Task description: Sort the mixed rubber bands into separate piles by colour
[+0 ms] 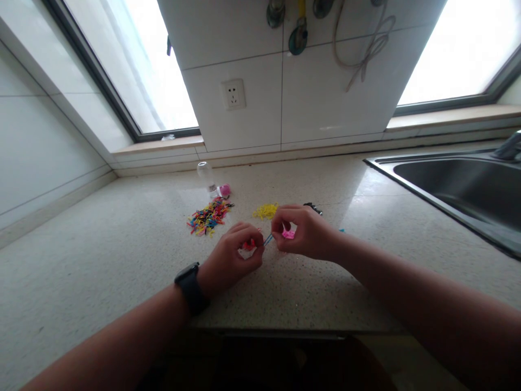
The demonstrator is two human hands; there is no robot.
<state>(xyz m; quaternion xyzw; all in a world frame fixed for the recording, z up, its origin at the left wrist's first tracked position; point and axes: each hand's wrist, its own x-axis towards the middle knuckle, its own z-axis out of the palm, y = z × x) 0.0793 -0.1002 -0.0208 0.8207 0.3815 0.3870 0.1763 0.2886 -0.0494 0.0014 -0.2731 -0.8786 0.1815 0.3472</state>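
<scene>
**Blue band held between two pinches, loose piles close below**

Fingers first. Left hand (pixel 234 252): thumb and forefinger pressed together on one end of a small blue band (pixel 267 239). Right hand (pixel 303 231): thumb and forefinger pinching the other end. The band spans the gap between the hands, over the near part of the counter (pixel 285 296), its two strands looking taut.

Around it: a red pile (pixel 249 245) shows through the curl of the left fingers, a pink pile (pixel 288 234) through the right. Yellow pile (pixel 265 211) just beyond, black pile (pixel 314 208) partly behind the right hand, mixed pile (pixel 209 216) farther left, near a clear bottle (pixel 205 174).

Risks, as I judge them: too hard a pull could snap the band, or a slack pinch could let one end fly (thin things give little to grip). It might then land among the other colours and be awkward to spot. Low knuckles could also brush the red or pink pile and scatter it. Whether either hand touches those piles, I cannot tell.
</scene>
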